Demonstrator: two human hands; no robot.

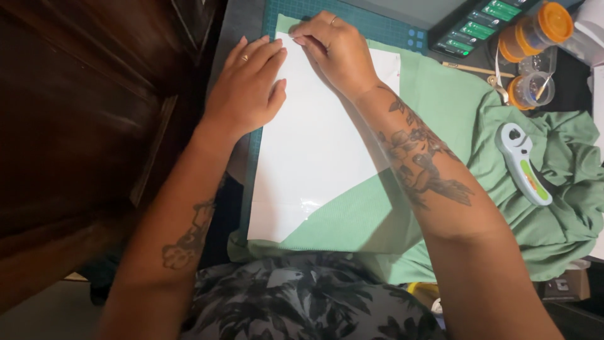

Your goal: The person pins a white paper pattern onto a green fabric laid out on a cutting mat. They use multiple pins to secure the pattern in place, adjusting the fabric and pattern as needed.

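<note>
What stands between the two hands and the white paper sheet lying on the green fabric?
Nothing visible. The left hand lies flat on the white paper sheet, and the right hand presses its top edge. The rotary cutter rests aside on the green fabric.

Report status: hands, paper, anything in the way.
Left hand flat on white paper; right hand pinching its top edge. Paper on green fabric. Rotary cutter aside.

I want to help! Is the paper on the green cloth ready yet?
Done: the white paper lies flat on the green cloth. In hand: the left hand presses it while the right hand pinches its top edge. Left: the rotary cutter lies untouched on the cloth.
</note>
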